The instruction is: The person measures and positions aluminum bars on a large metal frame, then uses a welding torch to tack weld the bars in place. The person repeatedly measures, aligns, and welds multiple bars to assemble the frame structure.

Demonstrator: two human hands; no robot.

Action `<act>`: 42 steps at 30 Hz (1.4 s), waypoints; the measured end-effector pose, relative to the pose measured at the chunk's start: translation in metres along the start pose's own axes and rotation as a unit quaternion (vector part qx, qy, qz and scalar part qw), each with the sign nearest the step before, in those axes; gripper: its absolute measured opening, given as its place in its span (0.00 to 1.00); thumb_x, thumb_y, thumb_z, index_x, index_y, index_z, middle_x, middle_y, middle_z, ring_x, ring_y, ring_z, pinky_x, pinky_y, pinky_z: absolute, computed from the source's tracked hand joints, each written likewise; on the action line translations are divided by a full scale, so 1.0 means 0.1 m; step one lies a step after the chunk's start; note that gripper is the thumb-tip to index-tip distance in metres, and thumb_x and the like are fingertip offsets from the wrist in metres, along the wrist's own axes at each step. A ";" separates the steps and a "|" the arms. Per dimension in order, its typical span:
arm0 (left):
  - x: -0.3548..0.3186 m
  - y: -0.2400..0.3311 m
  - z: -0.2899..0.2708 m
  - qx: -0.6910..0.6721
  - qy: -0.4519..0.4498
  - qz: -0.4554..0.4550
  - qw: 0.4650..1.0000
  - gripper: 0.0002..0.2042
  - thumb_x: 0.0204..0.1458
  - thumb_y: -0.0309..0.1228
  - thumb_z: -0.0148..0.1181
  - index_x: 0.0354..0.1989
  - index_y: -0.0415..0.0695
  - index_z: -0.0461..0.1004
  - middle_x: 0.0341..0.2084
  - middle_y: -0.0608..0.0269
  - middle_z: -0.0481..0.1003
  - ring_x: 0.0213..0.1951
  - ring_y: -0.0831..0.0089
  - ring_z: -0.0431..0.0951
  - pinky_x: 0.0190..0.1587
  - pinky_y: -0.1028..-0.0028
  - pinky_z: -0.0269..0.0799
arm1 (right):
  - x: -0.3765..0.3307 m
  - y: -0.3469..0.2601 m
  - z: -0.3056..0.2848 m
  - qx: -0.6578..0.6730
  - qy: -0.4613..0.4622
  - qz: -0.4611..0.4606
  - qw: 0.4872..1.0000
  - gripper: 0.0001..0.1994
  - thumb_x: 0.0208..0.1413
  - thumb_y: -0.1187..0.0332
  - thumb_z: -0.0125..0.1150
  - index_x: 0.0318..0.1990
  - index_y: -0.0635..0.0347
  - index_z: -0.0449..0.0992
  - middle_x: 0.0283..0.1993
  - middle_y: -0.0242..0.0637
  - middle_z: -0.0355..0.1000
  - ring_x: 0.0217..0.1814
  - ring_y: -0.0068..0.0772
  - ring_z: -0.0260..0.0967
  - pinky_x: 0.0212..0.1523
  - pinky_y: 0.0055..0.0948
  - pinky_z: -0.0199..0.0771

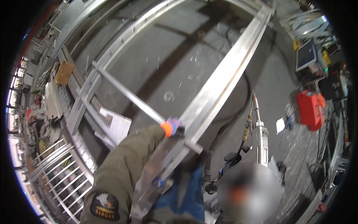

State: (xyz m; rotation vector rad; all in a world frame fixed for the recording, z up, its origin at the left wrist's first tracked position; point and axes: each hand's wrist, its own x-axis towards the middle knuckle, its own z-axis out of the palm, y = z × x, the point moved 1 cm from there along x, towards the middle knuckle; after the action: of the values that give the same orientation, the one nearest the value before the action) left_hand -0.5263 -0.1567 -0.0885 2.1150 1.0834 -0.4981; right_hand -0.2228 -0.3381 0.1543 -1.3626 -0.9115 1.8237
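Note:
A sleeve of dark olive cloth leads to my left hand, in a blue and purple glove with an orange cuff. It is closed at the edge of a long silvery metal beam, part of a large metal frame. A thin crossbar meets the beam at the glove; the fingertips are partly hidden. Right of the beam, a long grey torch-like tool with a copper-coloured tip points away from me. Below it a rounded grey shape is blurred. I cannot make out my right hand.
Paper sheets lie by the frame's left side. A white barred rack stands at lower left. Far right are a red toolbox and a boxy machine. A dark cable runs over the floor.

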 end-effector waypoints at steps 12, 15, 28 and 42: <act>-0.09 0.15 -0.26 -0.136 -0.023 -0.016 0.990 0.17 0.47 0.46 0.72 0.36 0.46 0.82 0.40 0.58 0.79 0.45 0.61 0.80 0.48 0.65 0.75 | -0.62 2.23 1.22 0.597 0.135 0.081 0.787 0.40 0.61 0.36 0.51 0.72 0.55 0.59 0.56 0.54 0.71 0.37 0.43 0.74 0.39 0.44 0.77; -0.09 0.18 -0.28 -0.140 -0.020 -0.019 0.990 0.16 0.48 0.45 0.72 0.35 0.45 0.80 0.37 0.58 0.78 0.43 0.63 0.79 0.47 0.67 0.74 | -0.57 2.54 1.40 0.633 0.193 0.129 0.739 0.43 0.60 0.29 0.47 0.72 0.53 0.60 0.57 0.59 0.70 0.34 0.46 0.73 0.36 0.44 0.77; -0.09 0.28 -0.33 -0.110 -0.017 -0.025 0.993 0.18 0.47 0.43 0.72 0.32 0.41 0.75 0.32 0.59 0.75 0.36 0.67 0.75 0.42 0.69 0.73 | -0.53 2.55 1.54 0.612 0.124 0.124 0.771 0.40 0.66 0.33 0.41 0.71 0.58 0.56 0.58 0.67 0.67 0.30 0.45 0.73 0.29 0.42 0.77; -0.10 0.30 -0.32 -0.136 -0.007 -0.030 0.990 0.17 0.46 0.42 0.73 0.29 0.41 0.75 0.29 0.60 0.74 0.32 0.68 0.74 0.38 0.68 0.73 | -0.44 2.42 1.61 0.522 0.090 0.167 0.832 0.56 0.50 0.21 0.49 0.59 0.79 0.66 0.27 0.40 0.73 0.23 0.38 0.69 0.25 0.33 0.71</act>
State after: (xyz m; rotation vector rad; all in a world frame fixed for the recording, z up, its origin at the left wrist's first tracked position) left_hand -0.5067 -0.1506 -0.0481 1.8430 1.1406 -0.3703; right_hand -0.3949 -0.5245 0.0057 -0.9331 0.4711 1.8981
